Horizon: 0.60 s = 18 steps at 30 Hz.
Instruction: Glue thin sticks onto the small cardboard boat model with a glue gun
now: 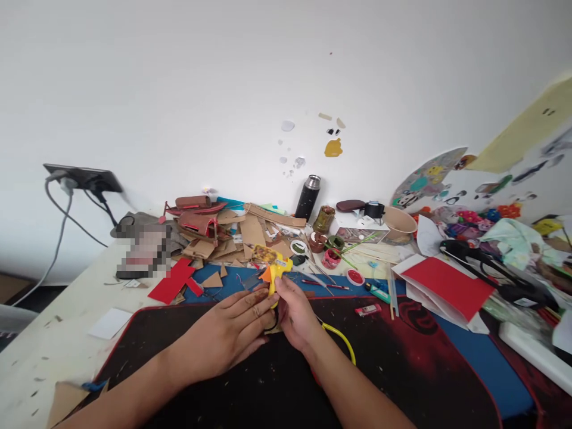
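A yellow hot glue gun (279, 273) with an orange part near its nozzle is held upright over the black desk mat (223, 402). My right hand (294, 311) closes round its handle from the right, thumb up along the back. From the left, my left hand (235, 328) presses its fingers together across the handle's front; brown smears mark these fingers. A dark loop and a tan scrap show between the palms, partly hidden. The yellow cord (343, 338) curves out beyond my right wrist.
Cardboard scraps (252, 235) and red paper (174, 283) lie behind on the left. Open paint pots (331, 258), a black thermos (308, 199) and a lighter (368, 310) are further back or right. A red sheet (449, 286) lies at right, beside a black tool (500, 277).
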### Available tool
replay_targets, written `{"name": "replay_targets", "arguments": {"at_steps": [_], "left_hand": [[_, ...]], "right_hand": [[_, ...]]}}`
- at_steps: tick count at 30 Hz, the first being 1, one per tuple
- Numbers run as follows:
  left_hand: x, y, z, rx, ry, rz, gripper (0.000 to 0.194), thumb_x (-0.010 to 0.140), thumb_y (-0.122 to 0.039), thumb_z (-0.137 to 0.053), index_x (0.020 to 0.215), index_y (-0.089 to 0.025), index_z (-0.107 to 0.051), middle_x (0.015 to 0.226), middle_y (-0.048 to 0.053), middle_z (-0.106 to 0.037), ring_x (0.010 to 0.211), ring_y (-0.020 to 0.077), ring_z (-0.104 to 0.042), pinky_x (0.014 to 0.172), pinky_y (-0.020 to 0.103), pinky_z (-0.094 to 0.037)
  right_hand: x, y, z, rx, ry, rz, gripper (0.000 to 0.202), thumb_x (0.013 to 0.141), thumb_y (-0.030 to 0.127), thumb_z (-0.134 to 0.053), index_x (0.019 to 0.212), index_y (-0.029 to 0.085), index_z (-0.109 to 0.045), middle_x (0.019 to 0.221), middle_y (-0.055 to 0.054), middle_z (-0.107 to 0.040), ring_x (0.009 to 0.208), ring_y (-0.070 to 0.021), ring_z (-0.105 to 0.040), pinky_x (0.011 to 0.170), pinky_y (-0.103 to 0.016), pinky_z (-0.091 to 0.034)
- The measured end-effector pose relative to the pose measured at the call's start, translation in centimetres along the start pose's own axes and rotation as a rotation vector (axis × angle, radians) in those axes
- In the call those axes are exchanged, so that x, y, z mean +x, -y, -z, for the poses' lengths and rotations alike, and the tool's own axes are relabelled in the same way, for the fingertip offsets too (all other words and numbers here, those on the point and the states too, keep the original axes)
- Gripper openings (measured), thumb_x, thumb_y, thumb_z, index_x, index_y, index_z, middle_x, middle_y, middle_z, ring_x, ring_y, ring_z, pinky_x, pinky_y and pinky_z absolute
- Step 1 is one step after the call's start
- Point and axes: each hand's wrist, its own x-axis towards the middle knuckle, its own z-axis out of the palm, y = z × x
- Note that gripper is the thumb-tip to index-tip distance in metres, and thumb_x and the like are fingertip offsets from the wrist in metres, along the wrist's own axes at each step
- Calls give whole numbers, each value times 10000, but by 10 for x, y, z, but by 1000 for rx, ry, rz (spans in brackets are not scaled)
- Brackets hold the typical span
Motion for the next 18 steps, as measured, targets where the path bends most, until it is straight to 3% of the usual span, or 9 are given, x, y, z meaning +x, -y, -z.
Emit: {"name": "replay_targets", "arguments": {"at_steps": [6,15,18], "left_hand": [[0,1,-17,-31,14,5,408,1037,-222,-586,1436,-143,-602,1527,129,-636,1501,300,-503,1185,448,-496],[-1,8,-18,-67,37,5,375,1047,-174,-538,1414,-163,-620,1532,110,-636,1506,277,-497,1170,424,-501],[-3,4,-21,-34,7,16,378,1044,-123,-505,1400,-167,-627,1467,103,-687,1450,270,-557,1135,399,-510]], "right_hand": [[8,4,11,-149,7,22,525,759,665,-858,897,169,-751,852,-76,-774,789,-220,-726,728,-323,-564],[11,0,27,-226,-16,12,540,792,685,-821,966,177,-767,854,-66,-761,748,-195,-670,614,-268,-455],[12,-7,29,-262,-38,-11,541,802,684,-814,960,168,-764,835,-57,-748,710,-171,-632,600,-256,-421]]}}
